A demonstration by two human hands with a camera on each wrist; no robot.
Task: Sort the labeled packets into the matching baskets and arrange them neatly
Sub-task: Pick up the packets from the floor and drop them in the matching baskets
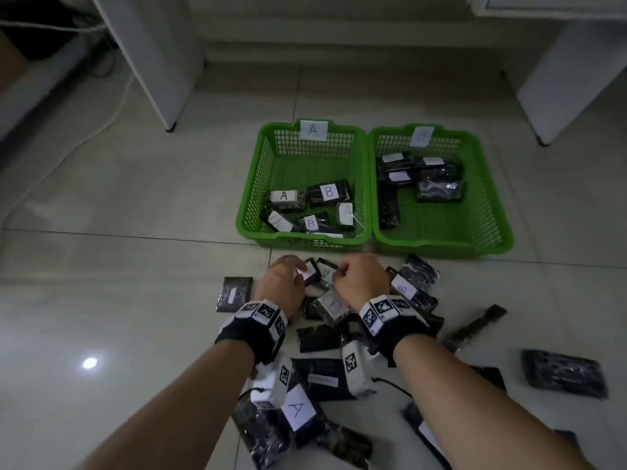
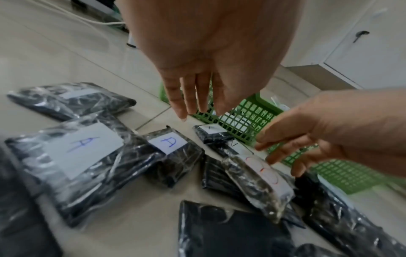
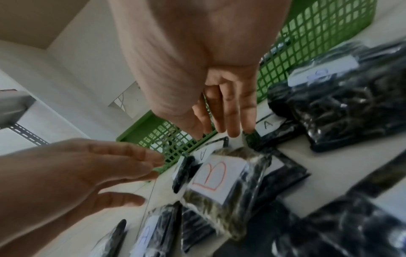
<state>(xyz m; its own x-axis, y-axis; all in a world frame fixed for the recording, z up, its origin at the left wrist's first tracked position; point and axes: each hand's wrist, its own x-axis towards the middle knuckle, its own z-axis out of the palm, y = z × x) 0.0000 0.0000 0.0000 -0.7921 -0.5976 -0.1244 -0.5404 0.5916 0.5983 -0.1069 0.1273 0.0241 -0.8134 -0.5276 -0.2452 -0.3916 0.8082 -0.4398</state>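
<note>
Two green baskets stand side by side on the floor: basket A [image 1: 251,198] on the left and basket B [image 1: 502,212] on the right. Basket A holds several packets marked A and one marked B [image 1: 327,193]. Dark packets lie in basket B. A pile of labelled packets lies in front of them. My left hand [image 1: 285,279] [image 2: 197,90] hovers over the pile with straight fingers and holds nothing. My right hand [image 1: 359,276] [image 3: 226,107] hangs beside it with loose fingers above a packet marked A [image 3: 268,124]. A packet with a red B [image 3: 211,177] [image 2: 261,172] lies between the hands.
More packets are scattered on the tiles: one to the left [image 1: 236,293], one at the far right [image 1: 563,373], and a large A packet [image 1: 298,410] under my left forearm. White furniture [image 1: 163,62] and a cable [image 1: 101,123] stand at the back left, a white cabinet [image 1: 570,83] at the back right.
</note>
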